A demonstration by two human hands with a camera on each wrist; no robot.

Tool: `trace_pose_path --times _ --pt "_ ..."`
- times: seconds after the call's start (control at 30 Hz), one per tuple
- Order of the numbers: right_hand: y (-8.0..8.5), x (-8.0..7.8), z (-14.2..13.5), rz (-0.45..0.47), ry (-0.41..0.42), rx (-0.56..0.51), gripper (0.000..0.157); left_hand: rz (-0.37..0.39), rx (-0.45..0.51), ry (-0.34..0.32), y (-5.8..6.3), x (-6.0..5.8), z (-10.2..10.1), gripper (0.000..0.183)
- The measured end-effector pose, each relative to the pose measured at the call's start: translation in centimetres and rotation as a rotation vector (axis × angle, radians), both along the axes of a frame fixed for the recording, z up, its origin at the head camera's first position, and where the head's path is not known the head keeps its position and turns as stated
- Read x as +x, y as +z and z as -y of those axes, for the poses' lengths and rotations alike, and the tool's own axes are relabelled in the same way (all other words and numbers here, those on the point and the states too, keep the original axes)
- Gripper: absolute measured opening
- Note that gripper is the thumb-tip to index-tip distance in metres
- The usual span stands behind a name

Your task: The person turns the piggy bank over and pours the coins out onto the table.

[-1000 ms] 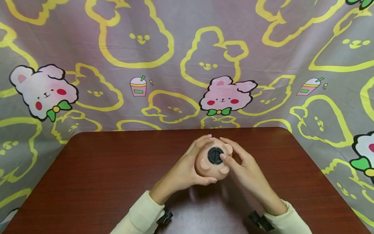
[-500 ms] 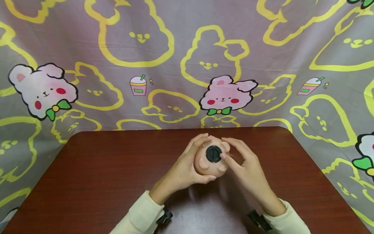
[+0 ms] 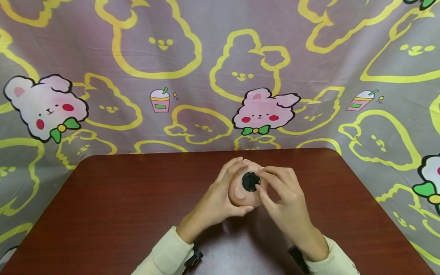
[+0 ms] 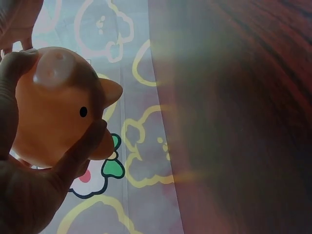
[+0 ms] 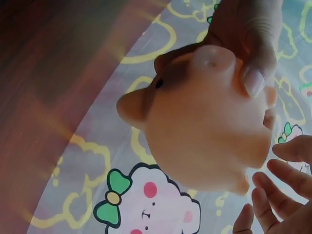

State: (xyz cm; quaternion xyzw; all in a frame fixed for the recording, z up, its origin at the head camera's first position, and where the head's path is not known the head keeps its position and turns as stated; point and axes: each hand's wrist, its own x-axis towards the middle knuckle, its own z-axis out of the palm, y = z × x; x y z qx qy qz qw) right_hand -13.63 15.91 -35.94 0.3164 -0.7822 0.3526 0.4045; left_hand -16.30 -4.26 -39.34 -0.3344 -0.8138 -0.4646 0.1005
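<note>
One piggy bank: held above the brown table, underside toward the person.
Left hand: wrapped round it, gripping.
Right hand: fingertips have shifted inward to the black plug (pinching or merely touching, I cannot tell), so the work seems centred there now.
Finish: smooth, rounded, peach, probably vinyl; stubby feet, disc-like snout.

peach pig figure in left hand, belly toward person, round black plug set there.
</note>
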Motion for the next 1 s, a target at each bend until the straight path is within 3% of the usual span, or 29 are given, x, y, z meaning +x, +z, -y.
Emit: trace_pose_path --times 0.2,0.43,1.0 --pt "-0.6 0.0 0.5 -0.031 -0.007 0.076 0.036 -0.003 -0.007 0.014 0.2 0.2 -0.3 0.108" --pt "-0.9 0.0 0.8 -0.065 -0.043 0.108 0.034 -0.016 -0.016 0.025 0.3 0.4 -0.5 0.109" --pt "-1.1 -0.1 1.8 -0.119 -0.071 0.019 0.03 -0.062 -0.022 0.034 0.3 0.4 -0.6 0.109"
